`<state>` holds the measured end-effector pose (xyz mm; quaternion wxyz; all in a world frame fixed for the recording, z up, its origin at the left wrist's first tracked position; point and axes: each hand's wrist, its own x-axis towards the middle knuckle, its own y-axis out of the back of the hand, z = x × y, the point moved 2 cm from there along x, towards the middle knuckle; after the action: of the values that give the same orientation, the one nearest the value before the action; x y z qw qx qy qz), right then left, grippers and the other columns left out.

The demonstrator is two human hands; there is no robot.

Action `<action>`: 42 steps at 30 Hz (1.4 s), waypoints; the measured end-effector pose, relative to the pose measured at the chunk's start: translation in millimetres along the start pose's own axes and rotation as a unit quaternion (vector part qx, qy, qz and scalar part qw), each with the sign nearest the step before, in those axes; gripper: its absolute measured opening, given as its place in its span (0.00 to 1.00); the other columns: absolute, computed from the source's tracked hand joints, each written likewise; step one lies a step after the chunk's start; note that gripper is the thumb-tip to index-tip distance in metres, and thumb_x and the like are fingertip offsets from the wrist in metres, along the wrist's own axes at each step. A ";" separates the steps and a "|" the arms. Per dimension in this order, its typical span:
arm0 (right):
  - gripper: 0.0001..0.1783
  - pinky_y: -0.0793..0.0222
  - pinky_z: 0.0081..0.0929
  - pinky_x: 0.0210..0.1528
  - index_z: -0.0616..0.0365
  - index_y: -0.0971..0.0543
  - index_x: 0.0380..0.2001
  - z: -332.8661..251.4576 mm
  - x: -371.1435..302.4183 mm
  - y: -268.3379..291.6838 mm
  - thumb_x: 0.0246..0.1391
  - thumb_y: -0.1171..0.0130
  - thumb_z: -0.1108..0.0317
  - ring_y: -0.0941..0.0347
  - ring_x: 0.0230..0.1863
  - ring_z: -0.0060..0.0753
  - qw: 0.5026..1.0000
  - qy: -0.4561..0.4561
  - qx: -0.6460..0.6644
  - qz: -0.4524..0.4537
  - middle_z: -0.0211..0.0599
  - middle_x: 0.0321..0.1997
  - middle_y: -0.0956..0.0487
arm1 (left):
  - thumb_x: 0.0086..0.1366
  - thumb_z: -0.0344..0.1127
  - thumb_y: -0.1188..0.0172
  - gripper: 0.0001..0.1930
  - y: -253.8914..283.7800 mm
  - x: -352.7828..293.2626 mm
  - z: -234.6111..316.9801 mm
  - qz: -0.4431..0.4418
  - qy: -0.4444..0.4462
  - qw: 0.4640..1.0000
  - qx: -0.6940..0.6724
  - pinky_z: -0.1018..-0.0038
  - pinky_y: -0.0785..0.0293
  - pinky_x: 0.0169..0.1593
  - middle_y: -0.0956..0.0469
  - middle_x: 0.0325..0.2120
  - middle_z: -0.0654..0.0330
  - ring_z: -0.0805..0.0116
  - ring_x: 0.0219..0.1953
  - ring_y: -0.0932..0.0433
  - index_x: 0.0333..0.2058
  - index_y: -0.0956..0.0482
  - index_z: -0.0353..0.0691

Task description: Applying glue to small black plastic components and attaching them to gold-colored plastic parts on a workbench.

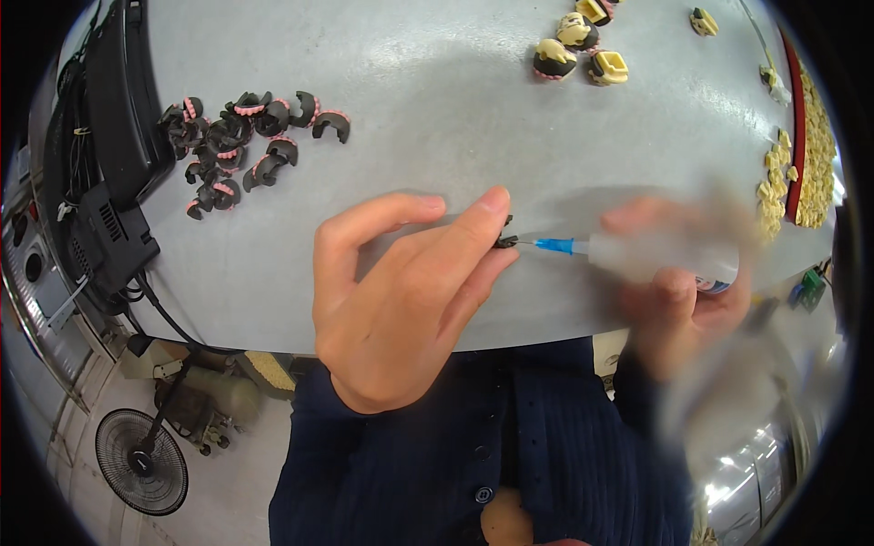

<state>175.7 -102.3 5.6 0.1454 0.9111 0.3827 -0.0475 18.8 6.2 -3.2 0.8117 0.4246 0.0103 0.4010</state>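
Left hand [401,291]: one; fingertips pinched closed on the small dark piece.
Small dark piece [507,243]: one; above the table near its front edge, at the needle's end.
Right hand [678,305]: one; curled round the bottle.
Bottle [628,258]: one, translucent, blue needle fitting [553,246].
Handling: best to brace the piece, keep fingertips off the needle, squeeze lightly.
Dark curved parts [331,126]: perhaps a dozen or more, overlapping.
Yellow-and-black parts [554,60]: at least five.
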 end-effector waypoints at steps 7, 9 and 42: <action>0.38 0.33 0.20 0.26 0.66 0.28 0.47 3.6 0.5 -1.3 0.51 0.33 0.40 0.25 0.27 0.30 0.999 0.017 0.006 0.042 0.54 0.35 0.19 | 0.38 0.19 0.23 0.31 0.4 0.1 -1.4 -0.008 -0.015 1.000 -0.009 0.71 0.26 0.39 0.15 0.33 0.54 0.60 0.40 0.25 0.46 0.22 0.30; 0.38 0.33 0.20 0.26 0.66 0.29 0.47 3.5 0.8 -1.1 0.51 0.34 0.40 0.26 0.26 0.30 0.999 0.020 0.006 0.042 0.54 0.35 0.19 | 0.38 0.19 0.23 0.31 0.1 0.5 -1.0 -0.010 -0.018 1.000 -0.011 0.71 0.26 0.39 0.15 0.33 0.54 0.60 0.40 0.25 0.46 0.22 0.30; 0.27 0.27 0.33 0.54 0.64 0.33 0.48 15.0 33.2 47.3 0.46 0.33 0.86 0.22 0.51 0.42 0.948 0.295 -0.087 0.086 0.50 0.47 0.22 | 0.43 0.15 0.28 0.30 -2.5 0.3 5.9 -0.002 0.001 0.999 -0.042 0.66 0.27 0.44 0.17 0.31 0.56 0.59 0.40 0.26 0.49 0.23 0.34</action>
<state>233.1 -115.6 -4.4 0.1081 0.8978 0.3313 0.2691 22.7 1.6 -1.1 0.8297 0.3895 -0.0054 0.3997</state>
